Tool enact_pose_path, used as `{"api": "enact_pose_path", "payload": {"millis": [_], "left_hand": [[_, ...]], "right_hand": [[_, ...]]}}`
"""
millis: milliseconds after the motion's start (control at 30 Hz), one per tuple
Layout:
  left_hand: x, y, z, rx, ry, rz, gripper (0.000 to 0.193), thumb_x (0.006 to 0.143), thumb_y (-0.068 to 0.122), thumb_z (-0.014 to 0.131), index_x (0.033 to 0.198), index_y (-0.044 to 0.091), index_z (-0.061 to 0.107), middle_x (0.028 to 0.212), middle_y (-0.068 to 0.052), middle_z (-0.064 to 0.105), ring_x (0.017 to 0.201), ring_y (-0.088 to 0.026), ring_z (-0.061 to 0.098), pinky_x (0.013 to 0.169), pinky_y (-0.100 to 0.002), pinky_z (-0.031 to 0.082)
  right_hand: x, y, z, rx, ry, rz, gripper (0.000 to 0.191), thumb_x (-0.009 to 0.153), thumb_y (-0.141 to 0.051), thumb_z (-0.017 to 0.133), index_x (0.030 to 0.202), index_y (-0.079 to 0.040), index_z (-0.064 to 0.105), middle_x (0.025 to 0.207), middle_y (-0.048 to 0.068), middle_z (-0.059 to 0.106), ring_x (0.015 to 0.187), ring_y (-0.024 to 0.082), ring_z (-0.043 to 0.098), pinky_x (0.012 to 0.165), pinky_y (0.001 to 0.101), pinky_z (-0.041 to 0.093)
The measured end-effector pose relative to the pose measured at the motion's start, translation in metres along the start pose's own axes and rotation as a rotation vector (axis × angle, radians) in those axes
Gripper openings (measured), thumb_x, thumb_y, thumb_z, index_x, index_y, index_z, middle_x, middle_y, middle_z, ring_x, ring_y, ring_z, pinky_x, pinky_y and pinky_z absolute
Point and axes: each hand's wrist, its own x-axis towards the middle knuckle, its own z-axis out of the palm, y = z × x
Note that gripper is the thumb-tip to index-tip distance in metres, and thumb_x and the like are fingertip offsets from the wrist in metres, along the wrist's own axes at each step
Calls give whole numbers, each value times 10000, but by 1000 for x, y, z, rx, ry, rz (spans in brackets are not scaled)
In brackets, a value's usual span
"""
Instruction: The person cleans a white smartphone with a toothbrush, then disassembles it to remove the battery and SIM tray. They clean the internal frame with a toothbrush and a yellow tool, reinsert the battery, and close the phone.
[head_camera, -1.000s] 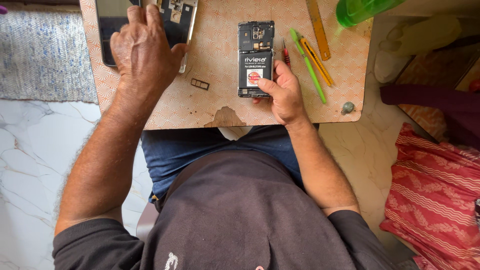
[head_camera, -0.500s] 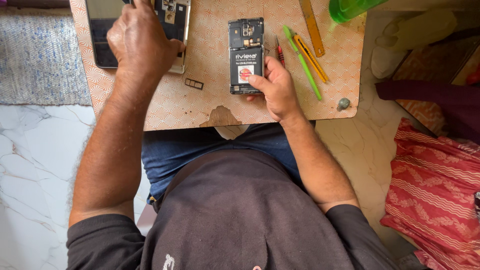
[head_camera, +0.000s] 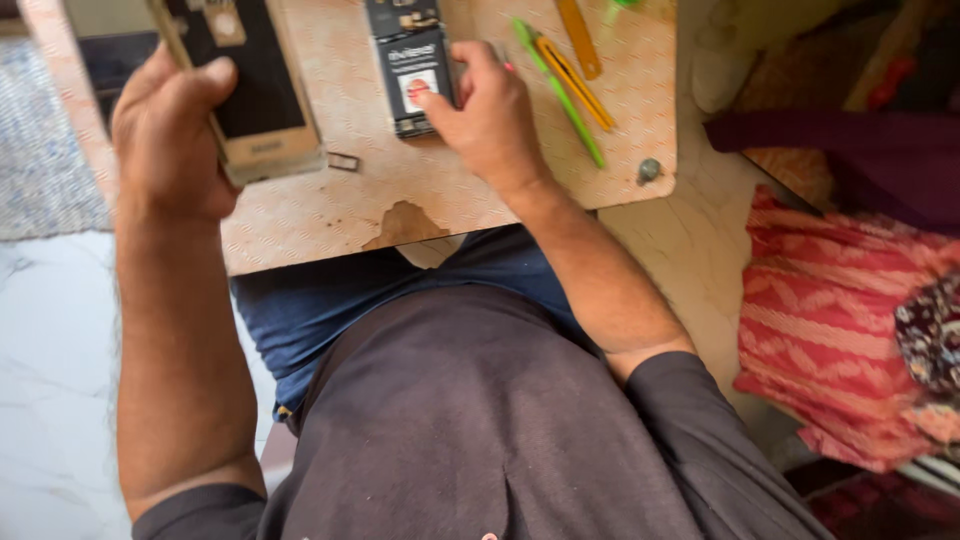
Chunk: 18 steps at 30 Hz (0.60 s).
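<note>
Left hand curled in grip; right hand pressing down
</note>
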Motion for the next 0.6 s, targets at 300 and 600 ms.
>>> {"api": "enact_pose_path", "payload": {"millis": [300, 600], "left_hand": [[-37, 1, 10, -198, -159, 65, 562, 913, -19, 488, 1467, -109, 467, 1375, -287, 614, 1126, -375, 725, 970, -524, 649], [-58, 19, -10, -273, -222, 139, 548, 1005, 187, 613, 1449, -106, 478, 1332, -266, 615, 1137, -340, 720, 949, -499, 649]], "right_hand": [[-17, -14, -4, -218, 11, -457, 346, 910, -253, 874, 1085, -40, 664, 993, 121, 657, 893, 252, 681, 755, 369, 554], [-31, -45, 38, -349, -215, -614, 208, 876, -201, 799, 941, -53, 668, 914, 107, 611, 821, 252, 665, 732, 365, 570]]}}
